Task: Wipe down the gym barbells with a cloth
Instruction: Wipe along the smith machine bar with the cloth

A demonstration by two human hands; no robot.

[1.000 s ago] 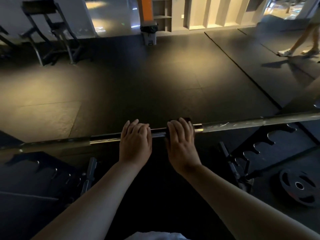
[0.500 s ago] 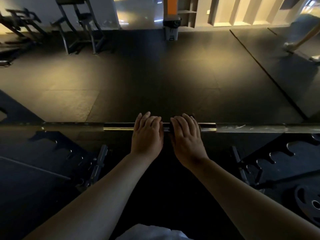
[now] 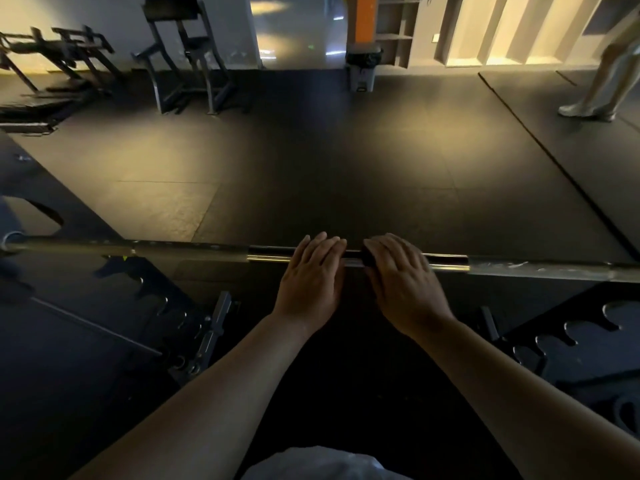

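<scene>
Left hand (image 3: 311, 282) lies loosely across the barbell (image 3: 190, 252), fingers pretty straight. Right hand (image 3: 401, 285), just beside it, covers a dark cloth (image 3: 366, 259) on the shaft; can't tell if the thumb hooks under. The bar runs out past both hands, sitting in a notched rack (image 3: 571, 341) below them. I'd guess it's heavy, rigid steel and slick on the shiny stretch, so leave it racked and just slide the soft cloth along. Beyond the hands is dark rubber floor (image 3: 311, 168), then some bench frames (image 3: 187, 64), a bin (image 3: 362, 69) and someone's legs (image 3: 609, 81) far right.
</scene>
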